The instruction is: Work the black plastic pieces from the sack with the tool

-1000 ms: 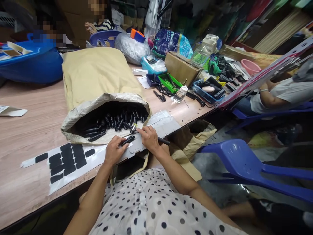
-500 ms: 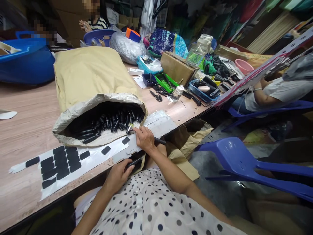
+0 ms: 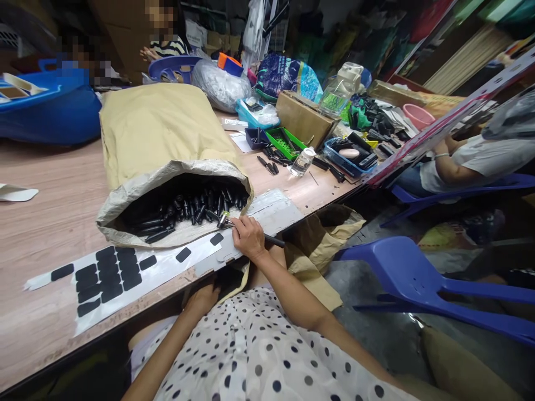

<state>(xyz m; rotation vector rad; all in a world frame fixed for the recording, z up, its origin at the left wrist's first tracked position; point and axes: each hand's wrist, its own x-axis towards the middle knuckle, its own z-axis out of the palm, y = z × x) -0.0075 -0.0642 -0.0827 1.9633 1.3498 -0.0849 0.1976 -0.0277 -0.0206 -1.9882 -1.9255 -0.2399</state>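
My right hand point(image 3: 248, 238) rests on the table edge, closed round a thin black tool point(image 3: 273, 240) whose tip points into the mouth of a large paper sack point(image 3: 159, 133). The sack lies on its side and holds several black pen-like parts point(image 3: 188, 210). My left hand point(image 3: 203, 298) is below the table edge at a brown bag point(image 3: 234, 275) in my lap; its fingers are hidden. A white backing sheet point(image 3: 167, 267) with black stickers point(image 3: 106, 270) lies to the left on the wooden table point(image 3: 50, 223).
Farther along the table stand a small clear bottle point(image 3: 301, 162), a green tray point(image 3: 288, 142), a blue tray point(image 3: 346, 159) and a cardboard box point(image 3: 303, 118). A blue tub point(image 3: 50, 114) is at the back left. Other people sit at the far end and at the right. A blue plastic chair point(image 3: 418, 281) stands right.
My left hand has carried a black part from the table top down below the edge into the bag in my lap. My right hand has stayed in place with the tool.
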